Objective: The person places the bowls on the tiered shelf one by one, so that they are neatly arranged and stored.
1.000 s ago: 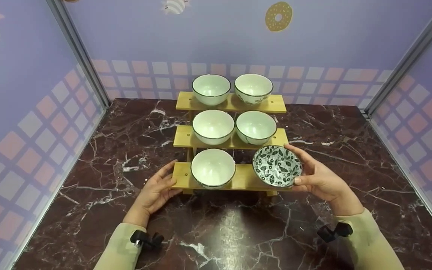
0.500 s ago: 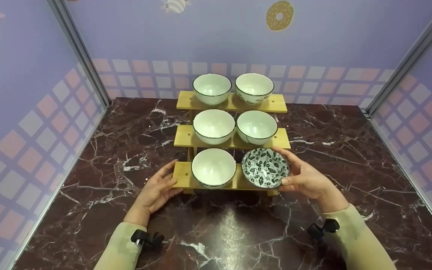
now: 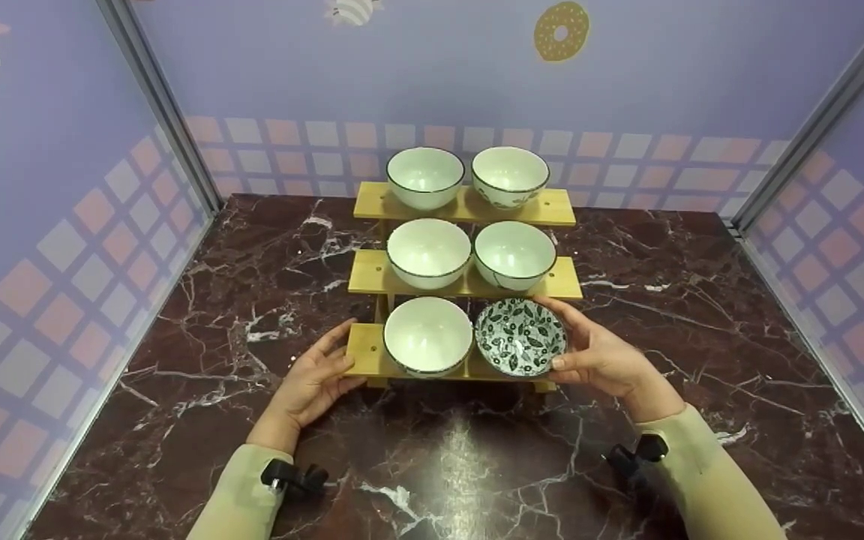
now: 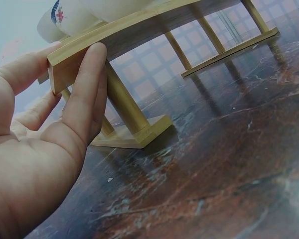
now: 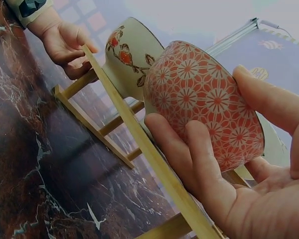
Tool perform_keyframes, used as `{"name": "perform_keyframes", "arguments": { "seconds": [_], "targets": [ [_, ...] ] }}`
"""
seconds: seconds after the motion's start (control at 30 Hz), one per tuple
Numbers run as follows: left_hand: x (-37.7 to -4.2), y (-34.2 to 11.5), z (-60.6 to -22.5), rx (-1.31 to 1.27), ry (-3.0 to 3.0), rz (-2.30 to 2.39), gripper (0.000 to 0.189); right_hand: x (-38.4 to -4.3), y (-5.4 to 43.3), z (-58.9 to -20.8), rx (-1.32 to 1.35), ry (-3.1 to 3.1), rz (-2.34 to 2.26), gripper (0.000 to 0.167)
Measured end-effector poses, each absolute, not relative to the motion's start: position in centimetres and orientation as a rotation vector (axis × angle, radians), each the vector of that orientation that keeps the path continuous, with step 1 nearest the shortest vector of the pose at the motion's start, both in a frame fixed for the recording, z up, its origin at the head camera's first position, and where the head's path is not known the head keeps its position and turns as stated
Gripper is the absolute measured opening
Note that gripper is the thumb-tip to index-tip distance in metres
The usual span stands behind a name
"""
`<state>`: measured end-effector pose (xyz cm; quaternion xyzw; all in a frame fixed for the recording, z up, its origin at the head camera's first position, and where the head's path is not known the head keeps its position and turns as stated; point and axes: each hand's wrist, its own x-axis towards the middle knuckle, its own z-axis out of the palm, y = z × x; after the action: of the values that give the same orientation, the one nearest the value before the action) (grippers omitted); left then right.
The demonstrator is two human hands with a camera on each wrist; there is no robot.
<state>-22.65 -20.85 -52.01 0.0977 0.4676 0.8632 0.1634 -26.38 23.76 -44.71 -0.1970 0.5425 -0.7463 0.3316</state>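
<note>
My right hand [image 3: 601, 361] holds a bowl [image 3: 520, 337] by its right side, thumb at the rim and fingers around the wall. Dark leaves and flowers pattern its inside; in the right wrist view the bowl's outside [image 5: 204, 104] is red with pale flowers. It is over the right part of the lowest step of a three-tier wooden stand [image 3: 364, 351], close beside a white bowl [image 3: 427, 336]. At the left end of that step, my left hand [image 3: 312, 379] grips the board, with the thumb over it and fingers beneath in the left wrist view [image 4: 55, 114].
Two pale bowls stand on the middle step, a left one [image 3: 429, 253] and a right one [image 3: 514, 255]. The top step bears two more, a left bowl [image 3: 425, 178] and a right bowl [image 3: 510, 177]. Dark marbled table [image 3: 252, 262] surrounds the stand; purple walls [image 3: 432, 75] enclose it.
My right hand has moved left with the patterned bowl, from the right end of the lowest step to close beside the white bowl. My left hand has stayed at the step's left end.
</note>
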Motion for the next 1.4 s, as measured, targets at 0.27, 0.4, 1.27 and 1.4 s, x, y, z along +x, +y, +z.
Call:
{"name": "perform_keyframes", "arguments": {
  "seconds": [0.27,0.4,1.27,1.4],
  "targets": [
    [-22.7,-20.9,-52.1,0.278,1.354,2.453,0.075,-26.6,23.8,-44.9,-0.523,1.352,-1.954,0.096],
    [-22.7,-20.9,-52.1,0.285,1.347,2.455,0.074,-26.7,24.0,-45.0,-0.537,1.337,-1.942,0.097],
    [-22.9,-21.4,-51.9,0.25,1.427,2.42,0.072,-27.3,28.8,-44.4,-0.692,1.364,-1.912,0.08],
    [-23.0,-22.2,-51.7,0.228,1.512,2.415,0.069,-27.7,30.2,-43.9,-0.692,1.459,-1.94,0.076]
  ]
}}
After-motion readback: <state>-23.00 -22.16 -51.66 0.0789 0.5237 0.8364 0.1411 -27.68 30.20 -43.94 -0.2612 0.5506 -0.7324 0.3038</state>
